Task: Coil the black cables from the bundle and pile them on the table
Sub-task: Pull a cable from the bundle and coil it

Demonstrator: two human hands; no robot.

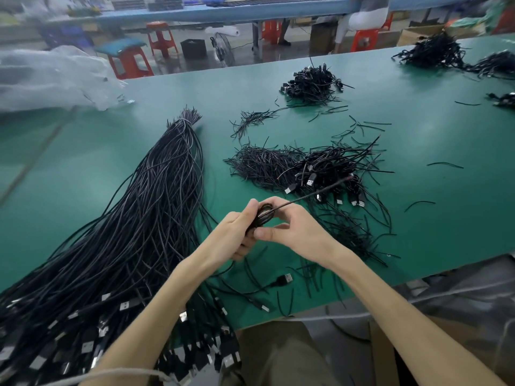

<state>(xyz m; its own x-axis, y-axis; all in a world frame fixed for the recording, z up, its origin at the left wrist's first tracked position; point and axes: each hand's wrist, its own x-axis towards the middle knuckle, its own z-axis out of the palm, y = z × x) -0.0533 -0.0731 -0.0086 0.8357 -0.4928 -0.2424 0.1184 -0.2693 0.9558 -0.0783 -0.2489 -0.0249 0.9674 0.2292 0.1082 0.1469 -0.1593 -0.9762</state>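
Observation:
A long bundle of black USB cables (156, 207) lies on the left of the green table (432, 168), tied at its far end, plugs at the near edge. My left hand (237, 232) grips a small coil of black cable (264, 215) above the table. My right hand (292, 227) pinches the same coil from the right, thumb in front; the cable's loose tail (320, 190) sticks out blurred to the upper right. A pile of coiled cables (331, 171) lies just beyond my hands.
A heap of short black ties (262, 165) sits left of the pile, with strays scattered around. More cable heaps (312, 82) lie farther back and at the right (434, 50). A clear plastic bag (53, 79) is at the far left. Red stools stand beyond the table.

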